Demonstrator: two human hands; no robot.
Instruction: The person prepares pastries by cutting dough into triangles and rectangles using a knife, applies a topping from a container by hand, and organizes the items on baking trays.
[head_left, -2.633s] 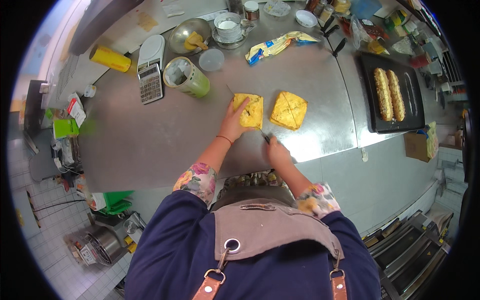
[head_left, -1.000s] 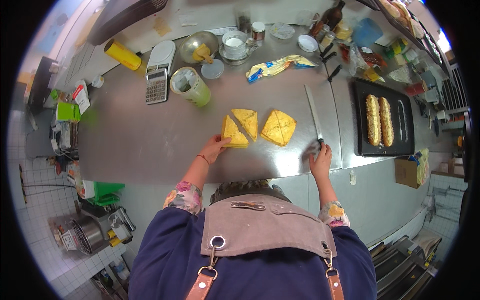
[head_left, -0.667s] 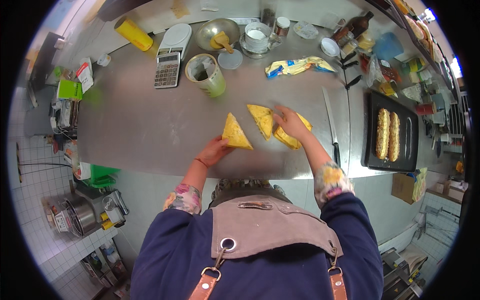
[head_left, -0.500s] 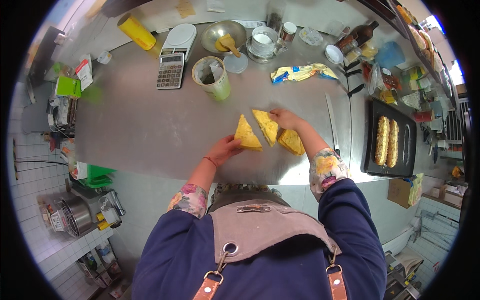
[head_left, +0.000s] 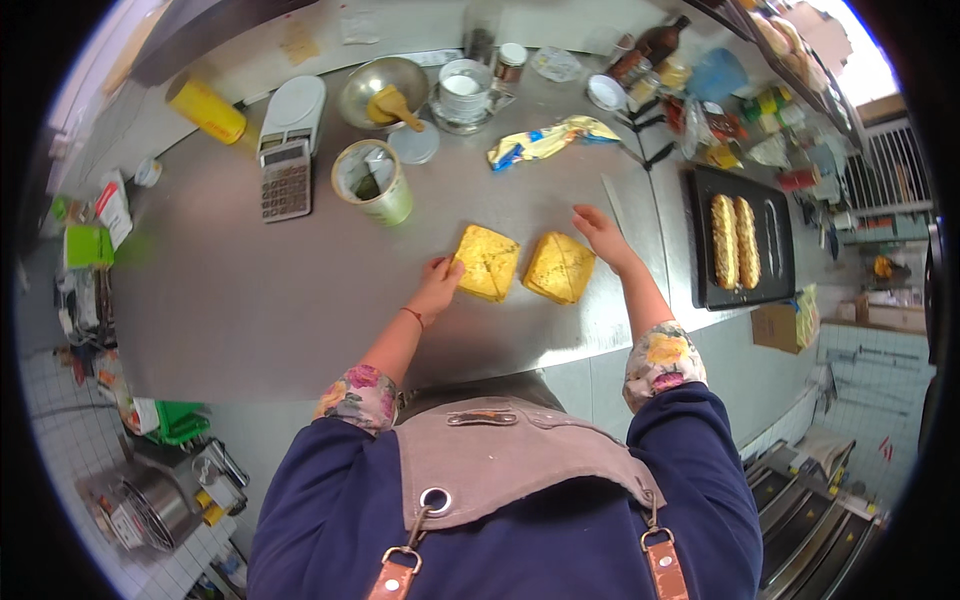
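Two flat yellow squares, like sandwiches cut corner to corner into triangles, lie side by side on the steel table. My left hand (head_left: pixel 437 285) has its thumb and fingers on the left edge of the left yellow sandwich (head_left: pixel 487 262), whose halves are pushed together. The right yellow sandwich (head_left: pixel 559 267) sits a small gap away, a diagonal cut line across its top. Above and right of it, my right hand (head_left: pixel 602 235) is open, fingers stretched, with nothing in it. A long knife (head_left: pixel 613 203) lies just beyond that hand, partly hidden by it.
A green tub (head_left: pixel 376 188), a calculator (head_left: pixel 287 182), a white scale (head_left: pixel 293 108) and a metal bowl (head_left: pixel 357 92) with a yellow spatula stand at the back. A crumpled yellow-blue wrapper (head_left: pixel 552 141) lies behind the sandwiches. The black tray (head_left: pixel 776 270) at right holds two long pastries.
The loose left triangles are now joined into a square. My right hand has let go of its triangle and moved right. The whole view has shifted and turned.
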